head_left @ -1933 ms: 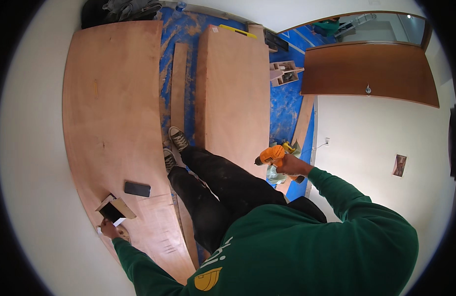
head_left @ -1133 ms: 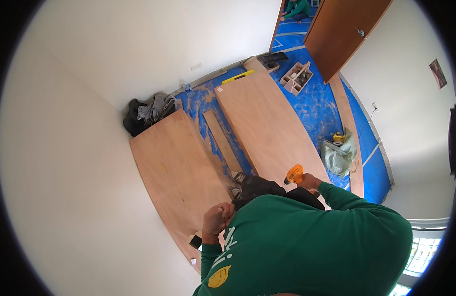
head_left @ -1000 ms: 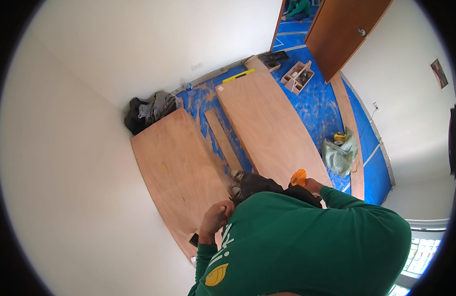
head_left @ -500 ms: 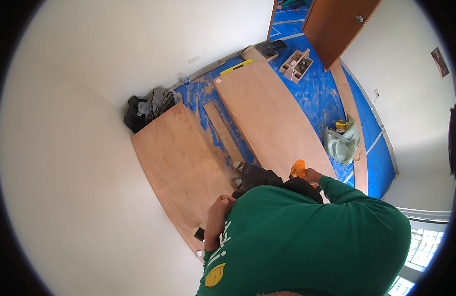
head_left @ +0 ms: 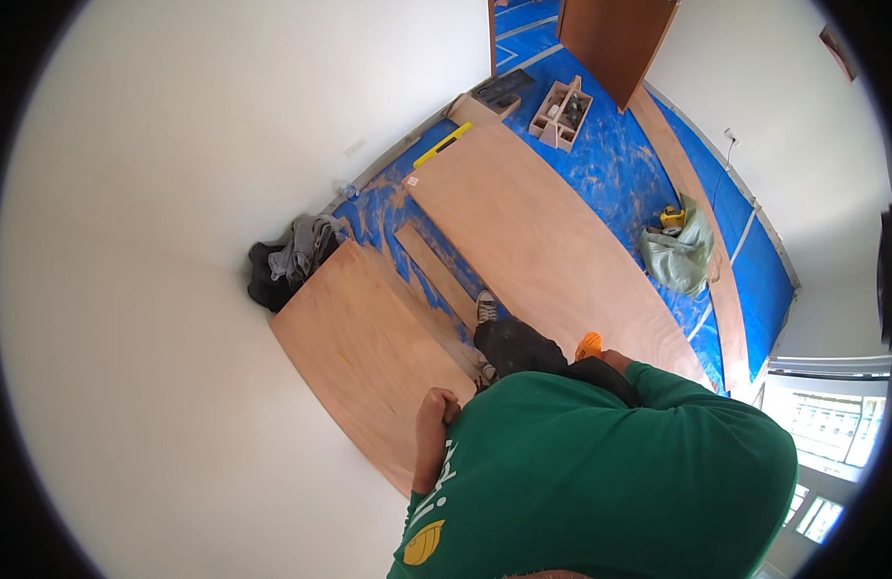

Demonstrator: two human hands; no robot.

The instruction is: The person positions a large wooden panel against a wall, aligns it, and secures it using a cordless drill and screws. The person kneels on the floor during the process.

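Gripping the orange power drill (head_left: 589, 345), the right hand (head_left: 616, 361) has fingers whose exact placement I cannot tell, while the left hand (head_left: 439, 405) curls its fingers together.

From where I stand, white lettering (head_left: 440, 494) runs down the left side of the green sweater (head_left: 610, 463), partly hidden, near a yellow emblem (head_left: 424, 543). A small white label (head_left: 413, 180) sits at one corner of a wooden panel (head_left: 552, 241), its print too small to read.
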